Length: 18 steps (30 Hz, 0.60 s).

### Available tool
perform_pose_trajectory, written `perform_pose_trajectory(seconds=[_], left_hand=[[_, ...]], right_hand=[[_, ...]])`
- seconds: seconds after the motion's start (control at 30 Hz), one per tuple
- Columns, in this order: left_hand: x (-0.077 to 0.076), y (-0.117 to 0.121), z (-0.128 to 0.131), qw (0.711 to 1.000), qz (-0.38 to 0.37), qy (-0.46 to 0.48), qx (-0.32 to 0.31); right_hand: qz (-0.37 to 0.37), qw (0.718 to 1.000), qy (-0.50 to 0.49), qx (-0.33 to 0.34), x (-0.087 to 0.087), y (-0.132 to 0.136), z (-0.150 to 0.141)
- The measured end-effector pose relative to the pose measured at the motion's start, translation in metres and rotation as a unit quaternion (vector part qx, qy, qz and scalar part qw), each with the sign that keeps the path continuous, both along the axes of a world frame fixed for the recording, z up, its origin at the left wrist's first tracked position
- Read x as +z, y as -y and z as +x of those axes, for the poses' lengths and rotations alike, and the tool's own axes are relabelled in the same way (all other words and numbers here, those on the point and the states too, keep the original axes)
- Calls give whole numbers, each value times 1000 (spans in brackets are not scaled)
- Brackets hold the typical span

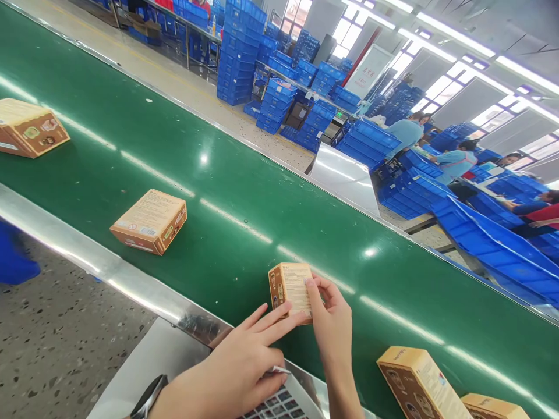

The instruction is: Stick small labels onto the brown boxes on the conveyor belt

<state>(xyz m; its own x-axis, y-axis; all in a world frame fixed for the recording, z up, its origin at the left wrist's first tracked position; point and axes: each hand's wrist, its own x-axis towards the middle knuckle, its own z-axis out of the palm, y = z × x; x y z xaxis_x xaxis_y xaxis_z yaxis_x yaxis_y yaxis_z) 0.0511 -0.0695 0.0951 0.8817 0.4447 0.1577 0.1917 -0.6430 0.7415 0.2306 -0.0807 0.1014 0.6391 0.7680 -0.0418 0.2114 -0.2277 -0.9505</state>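
Note:
A small tan and brown printed carton (297, 282) stands on the green conveyor belt in front of me. My right hand (335, 317) grips its right side, thumb on the printed face and fingers behind the edge. From the lower left, my left hand (238, 364) reaches across with its fingers stretched over the carton's lower front. Its thumb and curled fingers pinch the edge of a pale sheet (301, 384) with rows of small dark rectangles. Most of that sheet is hidden under the hand. A dark band (149, 397) circles my left wrist.
On the belt (244, 227), similar cartons lie to the left (151, 220) and far left (32, 128); others (421, 381) sit at lower right. A metal rail (100, 262) edges the near side. Beyond are stacked blue crates (240, 52) and several people (454, 160) working.

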Motion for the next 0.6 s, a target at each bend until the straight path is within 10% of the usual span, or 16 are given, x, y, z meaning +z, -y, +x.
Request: perform_pose_trajectory(seconds=[0.4,0.6], left_hand=[[-6,3,-2,991,-119,60,23],[5,3,-28,929,-329,13,169]], right_hand=[[-8,975,205,-84,23,20,26],[117,918,326,193,15,62,-20]])
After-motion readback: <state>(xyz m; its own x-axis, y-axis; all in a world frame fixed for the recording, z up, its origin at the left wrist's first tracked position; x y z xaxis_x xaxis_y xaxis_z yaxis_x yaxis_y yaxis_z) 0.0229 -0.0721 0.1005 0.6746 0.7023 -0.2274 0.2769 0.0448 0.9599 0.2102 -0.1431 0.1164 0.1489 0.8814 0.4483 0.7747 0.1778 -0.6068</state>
